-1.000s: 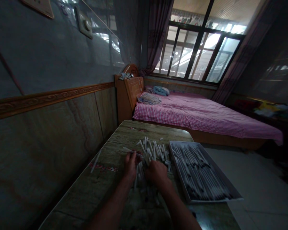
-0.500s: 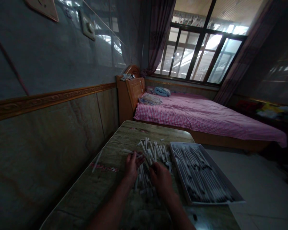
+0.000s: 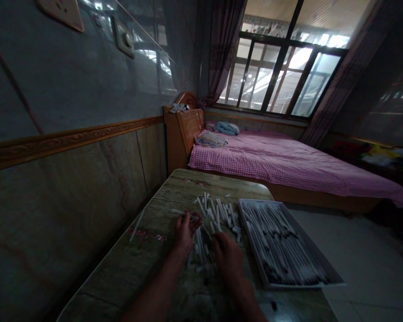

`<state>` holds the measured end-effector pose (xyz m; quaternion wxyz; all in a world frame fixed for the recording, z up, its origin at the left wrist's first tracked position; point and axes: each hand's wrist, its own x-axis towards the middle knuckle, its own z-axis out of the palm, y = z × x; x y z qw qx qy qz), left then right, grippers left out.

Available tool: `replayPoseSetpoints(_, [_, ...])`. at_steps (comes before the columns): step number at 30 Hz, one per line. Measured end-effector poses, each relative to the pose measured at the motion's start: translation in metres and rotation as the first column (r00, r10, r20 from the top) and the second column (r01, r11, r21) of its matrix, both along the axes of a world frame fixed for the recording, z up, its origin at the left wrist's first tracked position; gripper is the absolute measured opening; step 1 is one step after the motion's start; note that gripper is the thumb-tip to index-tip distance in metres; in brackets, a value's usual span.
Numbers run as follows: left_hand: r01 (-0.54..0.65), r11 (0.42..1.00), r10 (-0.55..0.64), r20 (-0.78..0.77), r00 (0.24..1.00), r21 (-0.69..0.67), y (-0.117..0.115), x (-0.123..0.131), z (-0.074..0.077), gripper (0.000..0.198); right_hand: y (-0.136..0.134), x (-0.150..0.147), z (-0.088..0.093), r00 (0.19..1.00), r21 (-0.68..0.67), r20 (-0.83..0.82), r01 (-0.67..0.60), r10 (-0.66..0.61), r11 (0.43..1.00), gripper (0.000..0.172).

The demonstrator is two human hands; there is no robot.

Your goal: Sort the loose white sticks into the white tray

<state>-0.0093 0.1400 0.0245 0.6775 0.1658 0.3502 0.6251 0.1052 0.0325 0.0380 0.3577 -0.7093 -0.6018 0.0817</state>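
Dim bedroom surroundings: a table [image 3: 137, 268] stands against the wall, with a bed [image 3: 289, 165] and a window [image 3: 282, 76] beyond it.

Step in hand, as judged: sorting through the loose pile of white sticks [image 3: 216, 214] at mid-table. The left hand [image 3: 184, 230] rests at the pile's left edge with its fingers curled. One thin stick lies at the fingertips, but whether it is pinched cannot be told. The right hand [image 3: 226, 257] lies knuckles-up on the near part of the pile. Its fingers are hidden, so its grip cannot be told either.

Separating one stick would call for a fine pinch clear of its neighbours.

Orientation: the loose sticks lie flat and fanned, their long axes mostly pointing away toward the bed. Those in the tray [image 3: 302, 285], just to the right, lie parallel along its length.
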Motion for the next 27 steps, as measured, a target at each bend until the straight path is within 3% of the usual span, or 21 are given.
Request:
replayPoseSetpoints(9, [0.063,0.997,-0.064,0.037,0.997,0.035,-0.005,0.003,0.003,0.022,0.002,0.000,0.000,0.998,-0.045,-0.056,-0.012,0.009,0.999,0.022])
replayPoseSetpoints(16, [0.091,0.996,-0.092,0.050,0.995,0.009,-0.005,0.002,0.004,0.019,0.001,0.002,-0.004,0.994,0.051,-0.113,0.007,-0.001,0.999,0.020])
replayPoseSetpoints(27, [0.129,0.991,-0.128,-0.031,0.991,0.024,-0.003,0.004,0.000,0.023,0.000,0.001,-0.010,0.999,-0.018,-0.029,0.040,-0.041,0.999,0.020])
